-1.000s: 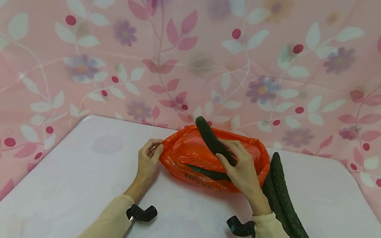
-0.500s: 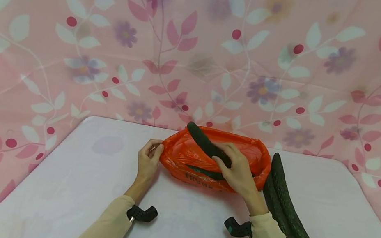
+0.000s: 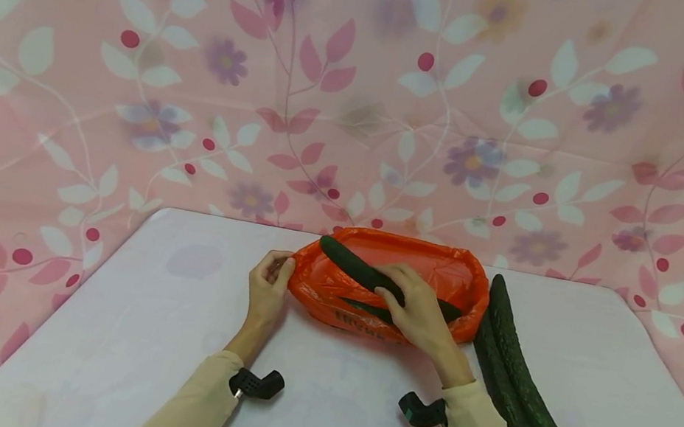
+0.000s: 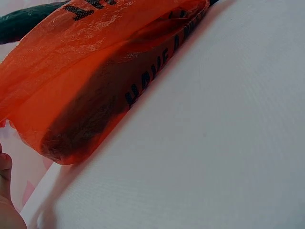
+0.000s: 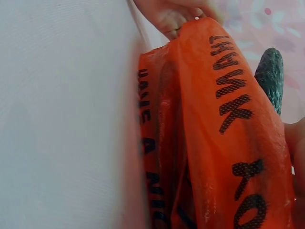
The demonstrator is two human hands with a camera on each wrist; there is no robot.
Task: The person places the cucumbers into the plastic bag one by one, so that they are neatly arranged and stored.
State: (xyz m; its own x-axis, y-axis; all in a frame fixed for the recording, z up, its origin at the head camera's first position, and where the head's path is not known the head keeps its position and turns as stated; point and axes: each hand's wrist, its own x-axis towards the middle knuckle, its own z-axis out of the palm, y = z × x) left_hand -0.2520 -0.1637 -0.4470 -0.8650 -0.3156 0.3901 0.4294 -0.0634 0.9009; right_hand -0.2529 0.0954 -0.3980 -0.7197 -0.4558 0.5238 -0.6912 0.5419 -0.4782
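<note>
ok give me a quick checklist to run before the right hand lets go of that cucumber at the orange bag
1. Right hand gripping the held cucumber: ok, fingers curled round it.
2. Orange bag open at the mouth: ok, spread wide.
3. Left hand steadying the bag: ok, it holds the rim at the left end.
4. Held cucumber fully inside: not ok, the right wrist view shows its end past the rim.
5. Enough room at the bottom: cannot tell, a cucumber already inside shows only in part.
6. Two loose cucumbers out of the mouth's way: ok, they lie right of the bag.
</note>
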